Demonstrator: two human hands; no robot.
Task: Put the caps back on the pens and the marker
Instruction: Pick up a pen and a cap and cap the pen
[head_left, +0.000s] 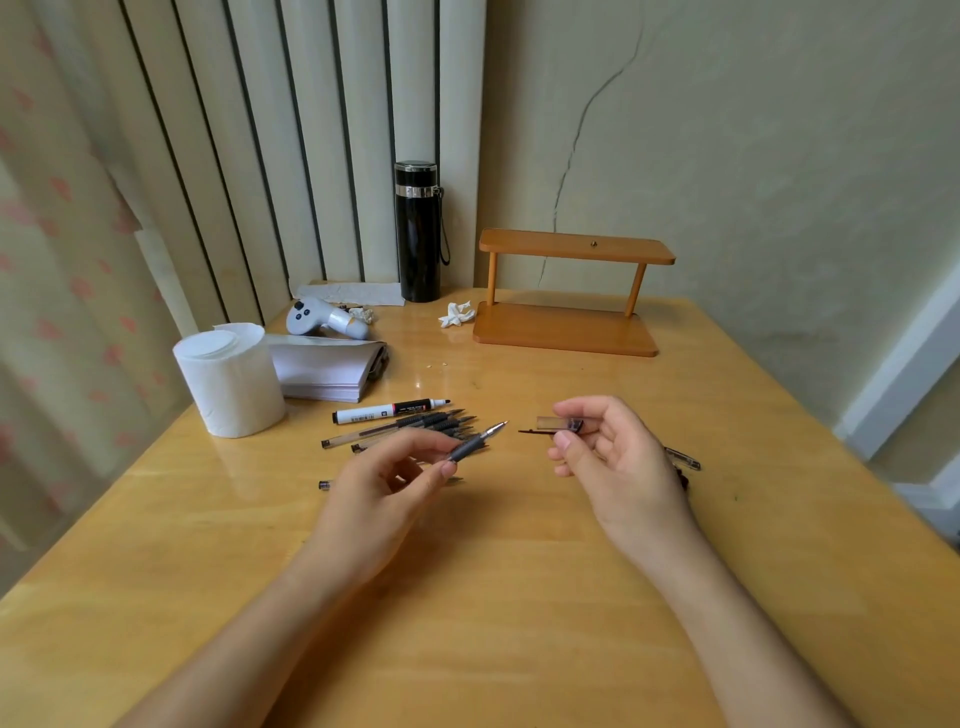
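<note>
Two hands hover over the middle of the table (519, 597), and each has its half of the job. The left hand (389, 483) pinches a pen (474, 442) by its dark rubber grip, thumb and forefinger curled round it, the metal tip aimed up and to the right — held that far forward, I'd say, so the point stays steady when something is pushed onto it. The right hand (618, 462) grips a clear cap (558, 424) between thumb and bent fingers. Its clip sticks out to the left toward the pen, which suggests the open mouth faces the tip. The two are near and roughly in line but apart; the cap is not yet on.

Just behind the left hand lies the heap of uncapped pens (415, 427), tips all pointing right, with the marker (387, 411) along its far edge, its tip bare too — lined up, it seems, so each can be lifted without turning it. A stray pen (683, 459) lies behind the right hand, partly hidden; whether it has its cap I cannot tell.

Further back on the table stand a paper roll (228, 384), a black flask (418, 239) and a wooden shelf (566, 327).
</note>
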